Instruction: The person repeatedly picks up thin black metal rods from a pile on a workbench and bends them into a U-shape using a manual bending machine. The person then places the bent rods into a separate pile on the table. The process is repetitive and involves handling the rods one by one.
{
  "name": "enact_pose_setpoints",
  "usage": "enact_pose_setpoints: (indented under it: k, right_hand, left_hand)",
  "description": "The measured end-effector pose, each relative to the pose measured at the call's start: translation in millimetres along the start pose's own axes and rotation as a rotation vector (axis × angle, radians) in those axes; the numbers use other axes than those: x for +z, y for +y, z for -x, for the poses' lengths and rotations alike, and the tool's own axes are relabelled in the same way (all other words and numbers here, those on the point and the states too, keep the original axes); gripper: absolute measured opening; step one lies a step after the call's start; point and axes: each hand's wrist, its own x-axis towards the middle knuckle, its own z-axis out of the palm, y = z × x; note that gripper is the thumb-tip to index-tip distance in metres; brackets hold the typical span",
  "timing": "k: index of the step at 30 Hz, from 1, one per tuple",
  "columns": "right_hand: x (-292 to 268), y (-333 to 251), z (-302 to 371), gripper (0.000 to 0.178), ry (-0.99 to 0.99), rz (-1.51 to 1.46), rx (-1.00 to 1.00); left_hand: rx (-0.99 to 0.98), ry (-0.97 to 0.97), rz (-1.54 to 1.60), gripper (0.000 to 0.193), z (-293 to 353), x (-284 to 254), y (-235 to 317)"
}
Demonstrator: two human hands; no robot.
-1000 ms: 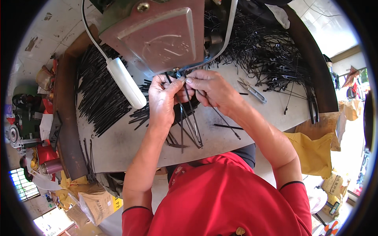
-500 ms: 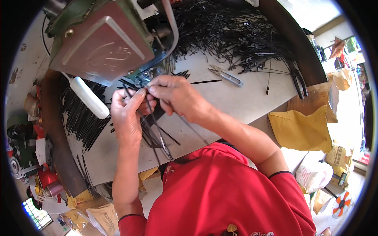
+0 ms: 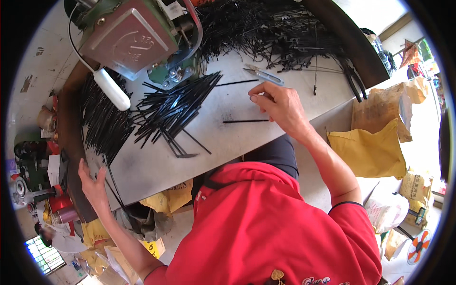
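My left hand [image 3: 95,186] is at the table's left edge, fingers and thumb spread, beside a few thin black strips [image 3: 112,183]. Over the right part of the table my right hand [image 3: 283,110] is closed, its thumb against curled fingers; whatever they may pinch is too small to make out. One black strip [image 3: 244,121] ends at its lower fingers; I cannot tell if they touch. Between my hands lies a loose pile of black strips [image 3: 178,109], below a green machine with a reddish cover [image 3: 128,42]. A bent looped strip [image 3: 183,155] sticks out toward me.
A white handle [image 3: 112,90] hangs from the machine. Another bundle of black strips [image 3: 107,121] lies left. Thread snips [image 3: 263,74], black-handled pliers [image 3: 354,80] and a tangled black heap [image 3: 275,31] lie farther back. A dark raised rim [image 3: 349,33] borders the table; a yellow bag [image 3: 368,148] stands right.
My hands have parted from in front of the machine: the left swung to the table's left edge and opened, the right moved rightward. The looped strip they held now lies on the pile.
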Motion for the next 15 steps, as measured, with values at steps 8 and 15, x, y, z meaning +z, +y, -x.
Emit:
enact_pose_setpoints:
  k: [8,15]
  right_hand:
    - [26,13,33,0.014,0.175,0.569,-0.372]
    - [52,-15,28,0.018,0.125,0.005,-0.167]
  left_hand:
    - [-0.229,-0.532,0.953,0.031,52,66,133]
    - [-0.565,-0.886,1.500,0.034,70,125,233]
